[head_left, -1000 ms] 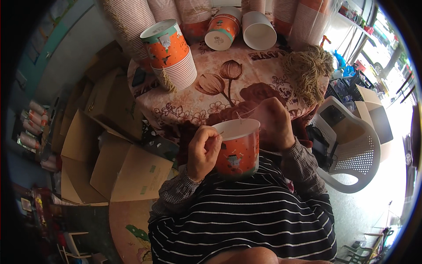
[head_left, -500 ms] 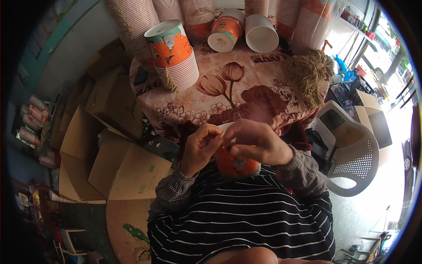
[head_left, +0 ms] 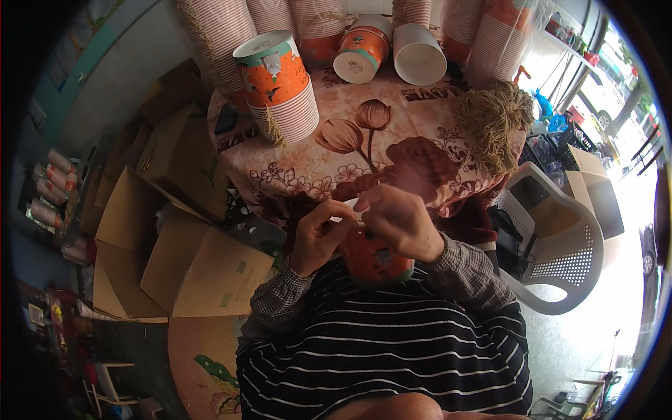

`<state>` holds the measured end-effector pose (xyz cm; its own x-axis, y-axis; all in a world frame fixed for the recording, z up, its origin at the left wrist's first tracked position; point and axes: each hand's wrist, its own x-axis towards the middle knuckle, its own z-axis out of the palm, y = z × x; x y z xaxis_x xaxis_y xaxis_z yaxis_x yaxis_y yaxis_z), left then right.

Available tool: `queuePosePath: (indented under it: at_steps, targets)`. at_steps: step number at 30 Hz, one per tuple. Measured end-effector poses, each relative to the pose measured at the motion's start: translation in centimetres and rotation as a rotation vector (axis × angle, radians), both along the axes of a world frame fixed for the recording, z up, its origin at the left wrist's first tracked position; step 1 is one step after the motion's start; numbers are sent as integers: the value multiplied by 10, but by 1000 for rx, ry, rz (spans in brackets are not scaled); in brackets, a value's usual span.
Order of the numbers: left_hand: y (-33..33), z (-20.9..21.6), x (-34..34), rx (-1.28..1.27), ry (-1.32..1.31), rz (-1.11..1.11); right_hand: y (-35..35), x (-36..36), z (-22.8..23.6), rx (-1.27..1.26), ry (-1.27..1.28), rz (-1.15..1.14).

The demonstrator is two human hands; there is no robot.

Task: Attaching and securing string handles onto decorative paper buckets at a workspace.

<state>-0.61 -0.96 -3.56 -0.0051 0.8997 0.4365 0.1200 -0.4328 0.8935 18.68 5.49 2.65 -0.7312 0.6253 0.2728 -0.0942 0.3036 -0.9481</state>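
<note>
An orange paper bucket [head_left: 378, 262] with a white rim and dark printed figures rests upright on my lap. My left hand [head_left: 318, 234] is closed in a pinch at the left side of its rim. Over the rim's right side, my right hand [head_left: 402, 220] is curled with thumb and fingers together. Whatever small thing lies between the fingers of either hand is too fine or hidden to make out. On the table ahead, a bundle of tan string [head_left: 495, 126] lies in a loose heap.
The round table [head_left: 420, 115] has a flowered cloth. A bucket stack [head_left: 283, 87] stands at its left; two buckets lie tipped over, one orange [head_left: 364, 49], one showing its white inside [head_left: 420, 59]. Wrapped stacks [head_left: 490, 45] line the back. Open cartons [head_left: 217, 273] sit left, a chair [head_left: 560, 266] right.
My right hand has turned and drawn its fingers closer together over the rim. My left hand stays pinched at almost the same spot, and the bucket has hardly moved.
</note>
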Motion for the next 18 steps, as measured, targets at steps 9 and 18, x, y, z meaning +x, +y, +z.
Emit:
queuePosePath:
  at_steps: [9, 18]
  targets:
    - [2, 1, -1, -195, -131, -101, -7, -1, 2, 288, 46, -53]
    - [12, 2, 0, 101, 82, -68, -4, -1, -5, 366, 105, -83]
